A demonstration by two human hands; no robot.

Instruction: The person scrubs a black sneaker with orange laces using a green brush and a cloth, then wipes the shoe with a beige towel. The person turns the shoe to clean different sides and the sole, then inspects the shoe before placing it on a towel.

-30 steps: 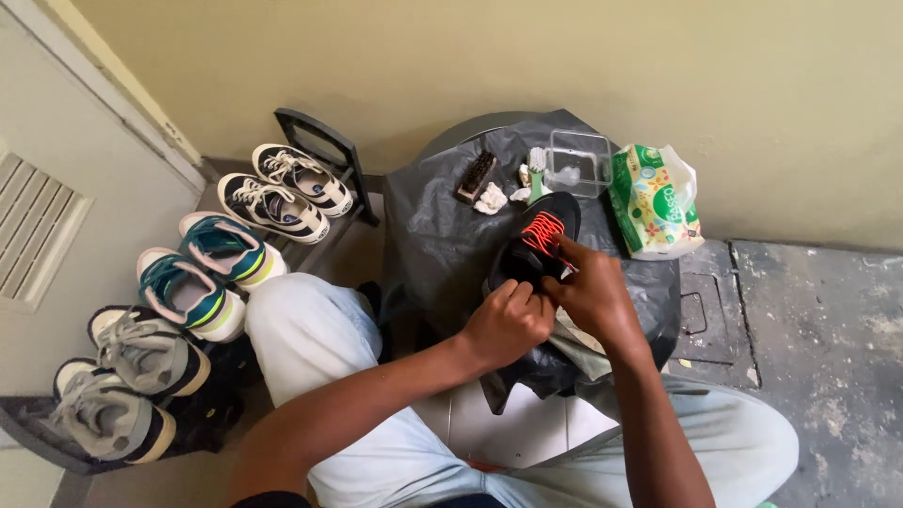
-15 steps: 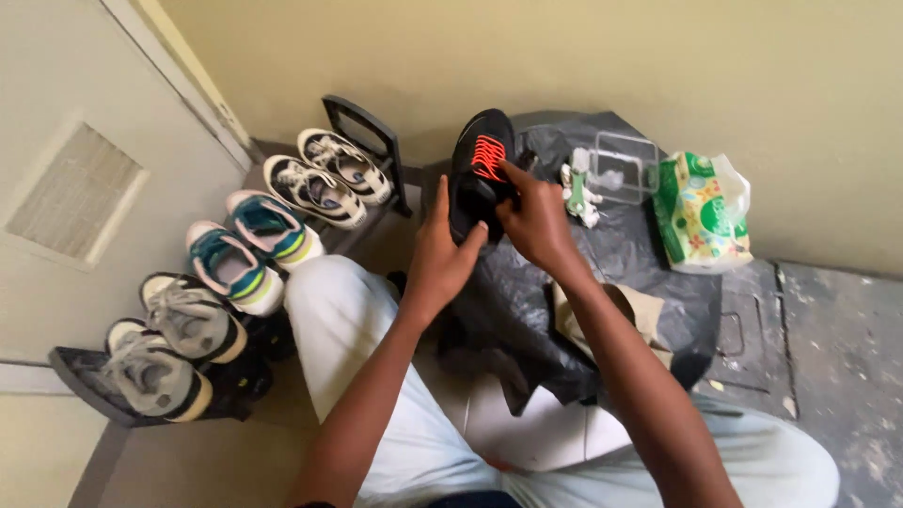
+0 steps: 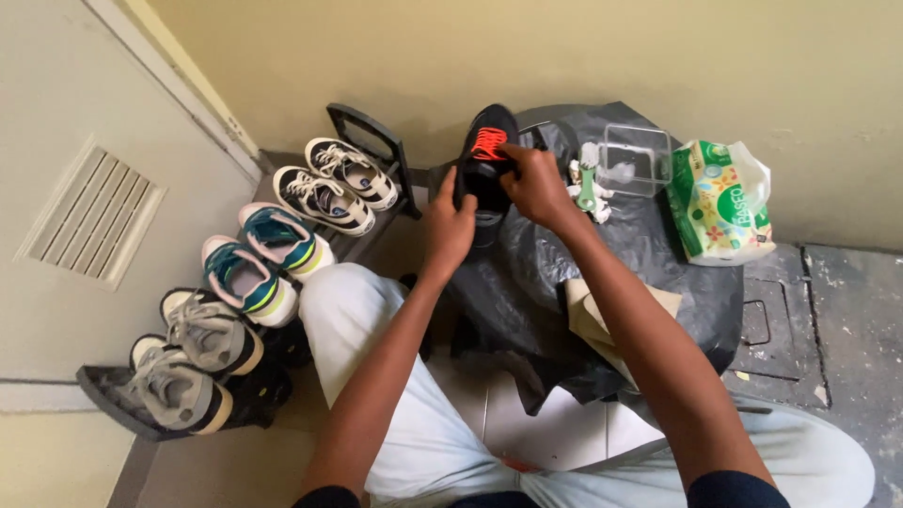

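Both of your hands are on one black shoe with orange laces (image 3: 486, 160), held up above the black plastic sheet (image 3: 555, 273) that covers the low round surface in front of you, near the wall. Your left hand (image 3: 450, 226) grips the shoe from the left side and below, fingers wrapped on its side. Your right hand (image 3: 534, 183) closes on it from the right, with the fingers (image 3: 510, 156) pinched at the orange laces. The shoe's toe points away from you, toward the wall.

Just right of the shoe, on the sheet, lies a green-handled brush (image 3: 587, 181) among small white scraps, and beside that a clear plastic box (image 3: 637, 158). Further right sits a green and white packet of wipes (image 3: 720, 202), at the sheet's edge. A tan cloth or paper (image 3: 593, 315) lies on the sheet under your right forearm.

To your left a dark shoe rack (image 3: 372, 141) runs along the door side, carrying three pairs: black and white sneakers (image 3: 337, 185) at the far end, white and teal sneakers (image 3: 259, 265) in the middle, grey sneakers (image 3: 193, 357) nearest you. Your legs in pale trousers (image 3: 414, 423) fill the bottom of the view.
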